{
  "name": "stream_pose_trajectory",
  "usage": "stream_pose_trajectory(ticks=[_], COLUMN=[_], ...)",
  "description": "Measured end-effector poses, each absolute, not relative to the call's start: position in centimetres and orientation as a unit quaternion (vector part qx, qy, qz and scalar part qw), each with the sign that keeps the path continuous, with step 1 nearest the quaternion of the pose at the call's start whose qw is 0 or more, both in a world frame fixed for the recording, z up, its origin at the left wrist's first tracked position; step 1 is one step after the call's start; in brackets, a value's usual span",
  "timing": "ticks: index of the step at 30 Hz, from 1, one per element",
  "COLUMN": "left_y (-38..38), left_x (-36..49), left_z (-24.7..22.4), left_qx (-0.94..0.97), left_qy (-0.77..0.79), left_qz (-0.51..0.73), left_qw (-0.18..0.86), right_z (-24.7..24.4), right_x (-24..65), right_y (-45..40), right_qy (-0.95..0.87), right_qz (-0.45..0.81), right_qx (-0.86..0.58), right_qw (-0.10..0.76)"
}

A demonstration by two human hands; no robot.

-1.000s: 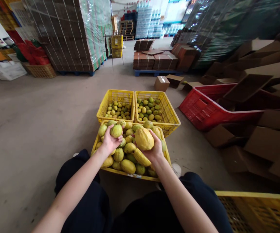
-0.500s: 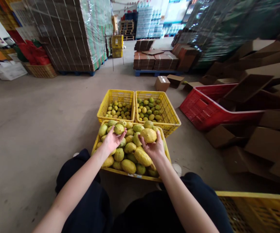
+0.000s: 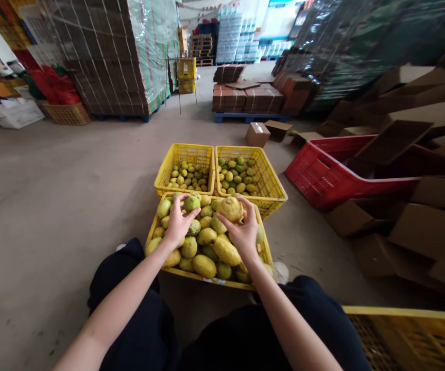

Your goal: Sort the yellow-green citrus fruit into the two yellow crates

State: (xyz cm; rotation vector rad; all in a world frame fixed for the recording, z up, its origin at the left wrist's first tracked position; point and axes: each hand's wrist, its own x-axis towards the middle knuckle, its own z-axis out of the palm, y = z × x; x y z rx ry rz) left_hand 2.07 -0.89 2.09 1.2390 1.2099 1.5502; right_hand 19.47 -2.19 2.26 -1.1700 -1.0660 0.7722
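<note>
My left hand [image 3: 180,220] has its fingers and thumb curved round a green, bumpy oval fruit [image 3: 192,203]. In my right hand [image 3: 243,226] is a larger yellow fruit [image 3: 230,209], gripped between thumb and fingers with one end turned up. Both hands are above the near yellow crate [image 3: 153,226], which is heaped with green and yellow fruit [image 3: 204,265] of the same look, some ribbed. The exact kind of fruit I cannot tell.
Beyond it stand two yellow crates, the left one [image 3: 159,167] and the right one [image 3: 274,178], with smaller fruit low inside. To the right are a red crate [image 3: 311,175] and loose cardboard boxes [image 3: 431,226]. Another yellow crate [image 3: 411,311] is at bottom right.
Both hands have turned from palm-up cradling to gripping from the side. The fruit in each has been rolled over, showing another face.
</note>
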Motion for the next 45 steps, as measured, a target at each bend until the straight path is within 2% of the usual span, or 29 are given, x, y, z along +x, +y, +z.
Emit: stream_pose_trajectory(ticks=[2, 4, 7, 11, 17, 22, 30, 33, 38, 40, 42, 45], left_y=[-0.9, -0.8, -0.6, -0.5, -0.2, -0.3, -0.7, -2.1, -3.9, -2.2, 1.0, 6.3], left_x=[2.0, 1.9, 1.7, 1.5, 1.1, 1.1, 1.6, 2.1, 2.7, 2.5, 1.9, 0.2], left_z=[2.1, 2.3, 2.8, 3.4, 3.3, 4.4, 4.8, 3.4, 0.9, 1.3, 3.0, 6.3], left_qx=[0.503, 0.495, 0.449, 0.343, 0.212, 0.172, 0.203, 0.293, 0.393, 0.402, 0.375, 0.300], left_qy=[0.467, 0.462, 0.454, 0.413, 0.340, 0.350, 0.392, 0.442, 0.478, 0.501, 0.523, 0.505], left_qz=[0.619, 0.625, 0.625, 0.610, 0.589, 0.547, 0.503, 0.420, 0.147, 0.105, 0.187, 0.411], left_qw=[0.382, 0.389, 0.449, 0.583, 0.701, 0.741, 0.743, 0.737, 0.772, 0.759, 0.742, 0.697], right_z=[2.2, 2.2, 2.4, 2.9, 3.4, 3.5, 3.4, 3.9, 5.3, 5.6, 5.6, 5.4], right_x=[19.3, 19.2, 19.5, 19.9, 19.9, 20.2, 20.8, 21.8, 23.3, 23.6, 23.8, 23.8], right_y=[-2.2, -2.2, -2.1, -1.9, -1.9, -2.0, -1.9, -1.5, -1.2, -1.1, -1.1, -1.0], right_qy=[-0.485, -0.481, -0.456, -0.376, -0.262, -0.210, -0.151, -0.122, -0.084, -0.084, -0.093, -0.096], right_qz=[0.293, 0.299, 0.367, 0.485, 0.660, 0.716, 0.718, 0.706, 0.710, 0.711, 0.707, 0.703], right_qx=[-0.529, -0.528, -0.515, -0.497, -0.386, -0.368, -0.346, -0.329, -0.279, -0.269, -0.270, -0.282], right_qw=[0.632, 0.633, 0.626, 0.613, 0.588, 0.555, 0.585, 0.616, 0.641, 0.644, 0.647, 0.645])
